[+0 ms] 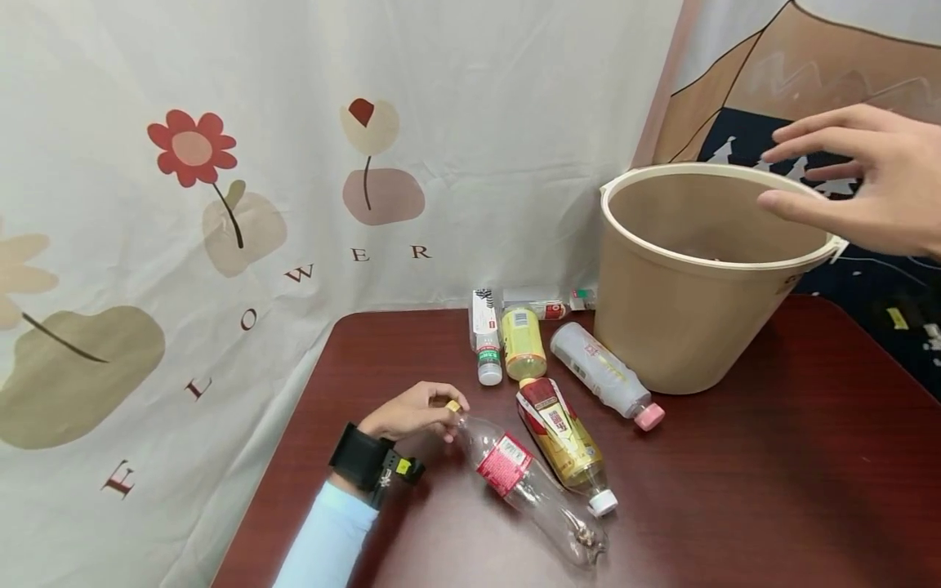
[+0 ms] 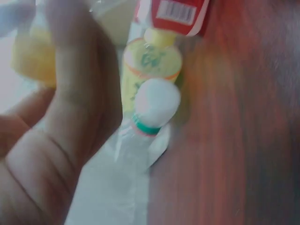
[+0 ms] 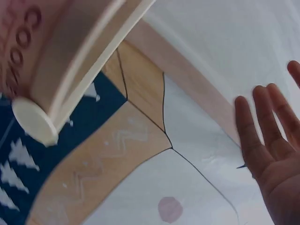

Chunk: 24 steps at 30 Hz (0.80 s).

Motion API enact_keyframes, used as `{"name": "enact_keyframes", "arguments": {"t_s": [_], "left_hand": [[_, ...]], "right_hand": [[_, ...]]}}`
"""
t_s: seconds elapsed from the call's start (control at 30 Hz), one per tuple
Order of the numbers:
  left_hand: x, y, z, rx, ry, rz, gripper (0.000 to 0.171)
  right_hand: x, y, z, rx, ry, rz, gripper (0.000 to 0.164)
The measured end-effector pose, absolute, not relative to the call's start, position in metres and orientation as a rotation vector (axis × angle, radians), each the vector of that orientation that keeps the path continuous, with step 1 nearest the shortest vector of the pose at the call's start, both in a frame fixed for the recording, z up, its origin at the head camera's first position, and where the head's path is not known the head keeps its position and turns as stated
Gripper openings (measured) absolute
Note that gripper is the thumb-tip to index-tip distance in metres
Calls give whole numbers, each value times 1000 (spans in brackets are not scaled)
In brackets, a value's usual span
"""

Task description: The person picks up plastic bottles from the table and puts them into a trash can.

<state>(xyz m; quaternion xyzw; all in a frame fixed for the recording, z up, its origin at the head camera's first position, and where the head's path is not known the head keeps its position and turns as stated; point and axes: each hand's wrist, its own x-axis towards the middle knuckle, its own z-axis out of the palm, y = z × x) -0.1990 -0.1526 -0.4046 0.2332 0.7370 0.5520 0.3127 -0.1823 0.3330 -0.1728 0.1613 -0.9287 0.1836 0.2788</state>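
My left hand (image 1: 415, 411) pinches the yellow-capped neck of a clear plastic bottle (image 1: 542, 506) with a red label, which lies slantwise on the table. The left wrist view is blurred; there the yellow cap (image 2: 35, 56) shows beside the fingers. Over the right rim of a large beige bucket (image 1: 662, 318), my right hand (image 1: 875, 180) hovers with its fingers spread and nothing in them. The right wrist view shows that hand (image 3: 276, 159) apart from the bucket's rim (image 3: 101, 70). Beside the clear bottle lies a tea bottle (image 1: 562, 437) with a white cap.
Behind lie a pink-capped bottle (image 1: 599, 371) near the bucket's base, a yellow-labelled bottle (image 1: 524, 343), a white-capped clear bottle (image 1: 485, 335) and another clear bottle (image 1: 540, 309) against the curtain (image 1: 478, 147). The dark red table (image 1: 772, 457) extends to the right.
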Motion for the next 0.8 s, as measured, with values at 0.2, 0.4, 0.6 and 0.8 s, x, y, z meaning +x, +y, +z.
{"name": "enact_keyframes", "arguments": {"t_s": [0.2,0.4,0.6,0.8], "left_hand": [[-189,-168,-389,769,2014,1418,22],[-179,-174,-376,862,2030,1578,22],[-173,-174,-372,898,1967,1779,27],[-169,-175,-374,908,1927,1959,22]], "right_hand": [[-165,324,-201,561,-2288,610,30],[-145,306,-229,610,-2315,646,34],[-138,294,-257,707,-2281,821,40],[-138,283,-284,852,-2215,1010,47]]}}
